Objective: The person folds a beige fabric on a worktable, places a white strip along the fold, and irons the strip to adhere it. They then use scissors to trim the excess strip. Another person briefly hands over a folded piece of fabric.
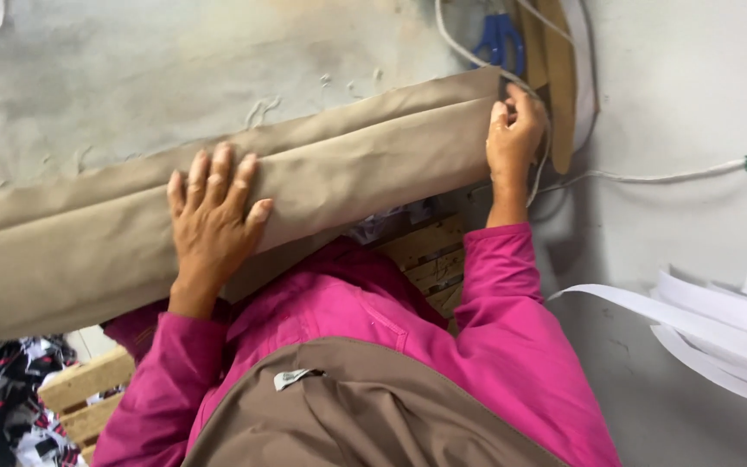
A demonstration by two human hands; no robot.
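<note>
One folded length of tan fabric [347,177] lies slantwise across a grey, stained tabletop [131,78], its folded layers stacked so that several long edges run parallel from lower left to upper right, and its near side hangs over the tabletop's front edge. Two hands are on it. The left hand [212,216] lies flat and open, palm down, with fingers spread on the middle of the top layer. The right hand [514,134] is closed in a pinch on the upper right corner of the fabric, thumb and fingers gripping the end of the fold. Both arms wear bright pink sleeves [503,285], and a second brown garment piece [365,415] with one small white label [294,377] lies against the person's front at the bottom of the view. Just beyond the right hand one pair of blue-handled scissors [499,39] lies partly hidden under a tan strip [559,78], and one white cord [650,177] crosses the tabletop toward the right edge. Several white paper or fabric strips [719,329] fan out at the lower right; their exact count cannot be told. Under the tabletop, wooden slats [430,251] and black, white and red printed cloth [2,398] show at the lower left.
</note>
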